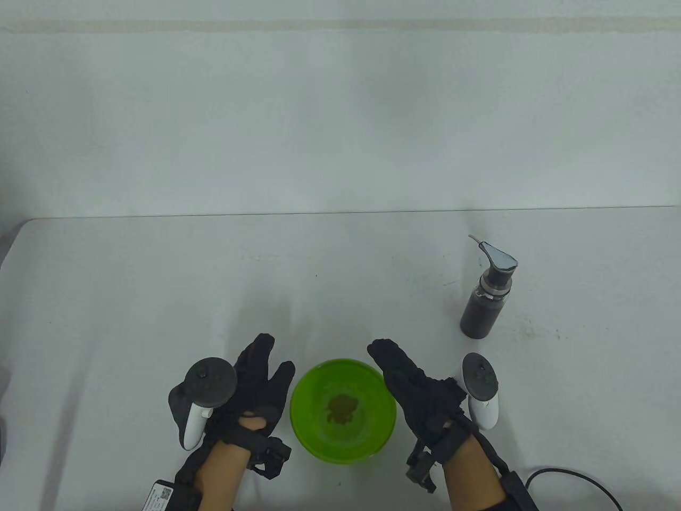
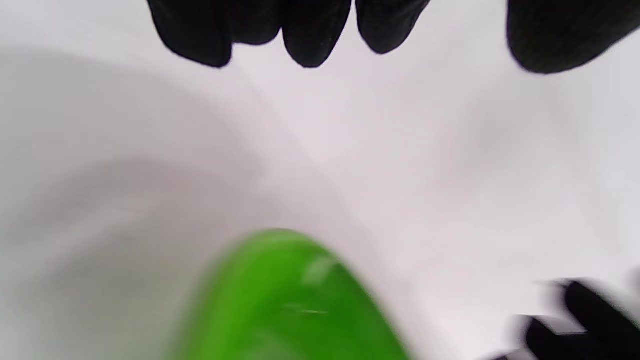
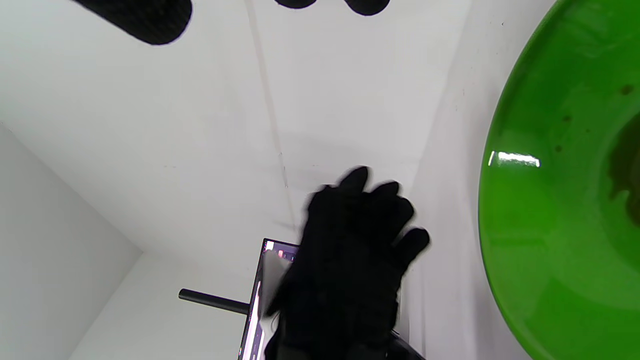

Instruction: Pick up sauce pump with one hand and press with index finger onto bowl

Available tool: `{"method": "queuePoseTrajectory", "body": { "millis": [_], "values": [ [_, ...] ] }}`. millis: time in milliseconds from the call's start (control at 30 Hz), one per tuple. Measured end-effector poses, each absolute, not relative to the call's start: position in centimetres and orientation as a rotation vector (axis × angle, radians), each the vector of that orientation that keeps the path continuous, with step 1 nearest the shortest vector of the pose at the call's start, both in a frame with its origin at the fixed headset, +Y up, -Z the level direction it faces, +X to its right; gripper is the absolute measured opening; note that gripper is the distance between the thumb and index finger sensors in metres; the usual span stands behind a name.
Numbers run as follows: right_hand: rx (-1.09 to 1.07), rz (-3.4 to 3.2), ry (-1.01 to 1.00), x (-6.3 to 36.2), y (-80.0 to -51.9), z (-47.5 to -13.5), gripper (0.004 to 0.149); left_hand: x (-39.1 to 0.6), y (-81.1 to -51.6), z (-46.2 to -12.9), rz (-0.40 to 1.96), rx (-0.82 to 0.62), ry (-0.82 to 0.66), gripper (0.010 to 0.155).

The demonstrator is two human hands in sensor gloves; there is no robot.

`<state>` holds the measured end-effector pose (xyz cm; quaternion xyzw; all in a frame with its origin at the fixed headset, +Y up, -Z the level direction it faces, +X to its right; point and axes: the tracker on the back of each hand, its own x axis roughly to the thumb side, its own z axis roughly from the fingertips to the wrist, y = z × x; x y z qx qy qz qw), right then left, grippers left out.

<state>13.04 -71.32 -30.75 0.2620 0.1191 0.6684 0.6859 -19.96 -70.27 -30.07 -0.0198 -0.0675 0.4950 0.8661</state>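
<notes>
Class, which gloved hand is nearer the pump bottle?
The right hand: the pump bottle stands on its side of the bowl; the left hand lies across it.

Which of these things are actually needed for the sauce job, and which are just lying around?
Needed:
sauce pump, standing untouched
green bowl, brown sauce inside
left hand and right hand, both empty

Just there:
black cable
labelled device at left forearm

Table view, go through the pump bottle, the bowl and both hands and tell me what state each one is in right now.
Pump bottle: upright on the table, untouched, dark sauce inside, nozzle pointing left.
Bowl: upright between the hands, a small brown blob of sauce at its bottom.
Left hand: open, holds nothing, left of the bowl.
Right hand: open, holds nothing, right of the bowl.
</notes>
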Motion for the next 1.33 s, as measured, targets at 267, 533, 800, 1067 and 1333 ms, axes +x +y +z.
{"method": "queuePoseTrajectory", "body": {
  "millis": [267,533,800,1067,1333],
  "values": [
    [0.597,1.522,0.279,12.9,-71.5,-30.8,0.075,-18.2,-71.2,-30.5,1.331,-0.172,-0.558,0.094],
    [0.619,1.581,0.293,12.3,-71.9,-30.8,0.075,-17.8,-73.0,-31.3,1.273,-0.301,-0.584,0.096],
    [0.645,1.596,0.264,12.1,-71.6,-30.5,0.075,-17.1,-73.3,-31.5,1.246,-0.312,-0.586,0.096],
    [0.646,1.608,0.248,12.2,-71.5,-30.5,0.075,-16.9,-73.3,-31.4,1.233,-0.293,-0.588,0.095],
    [0.653,1.609,0.25,12.2,-71.6,-30.5,0.075,-16.7,-73.4,-31.4,1.225,-0.291,-0.591,0.094]
  ]
}}
